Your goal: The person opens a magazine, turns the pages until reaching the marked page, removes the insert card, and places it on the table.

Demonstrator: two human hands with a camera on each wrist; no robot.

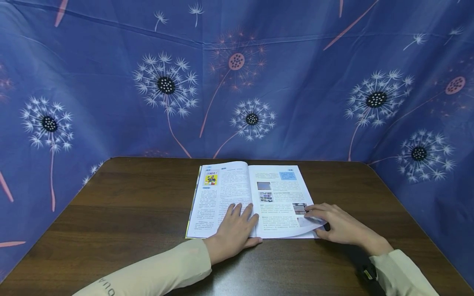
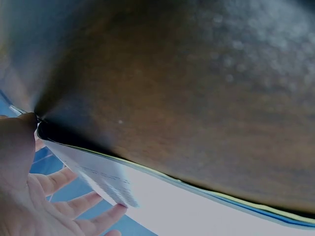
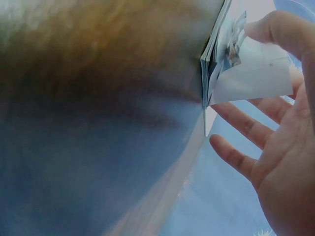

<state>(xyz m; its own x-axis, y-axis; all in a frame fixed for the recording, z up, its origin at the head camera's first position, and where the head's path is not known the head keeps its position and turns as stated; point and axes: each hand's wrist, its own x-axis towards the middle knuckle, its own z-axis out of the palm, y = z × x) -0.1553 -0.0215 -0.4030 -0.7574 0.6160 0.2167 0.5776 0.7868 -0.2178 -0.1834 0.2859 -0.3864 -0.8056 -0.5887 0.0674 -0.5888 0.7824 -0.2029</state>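
Note:
An open book (image 1: 229, 181) with printed text and small pictures lies on the brown table. My left hand (image 1: 234, 232) rests with spread fingers on the lower part of the left page near the spine, its thumb by the bottom edge. At the book's lower right corner, my right hand (image 1: 338, 225) pinches a page (image 1: 292, 232) between thumb and fingers, and that corner curls up off the sheets beneath. In the right wrist view the lifted page (image 3: 256, 81) bends between thumb and fingers. The left wrist view shows the book's bottom edge (image 2: 197, 189) beside the left fingers.
The dark brown wooden table (image 1: 129, 197) extends around the book on all sides. Behind it hangs a blue cloth (image 1: 296, 82) with a dandelion print. A dark device (image 1: 366, 272) sits beneath the right wrist.

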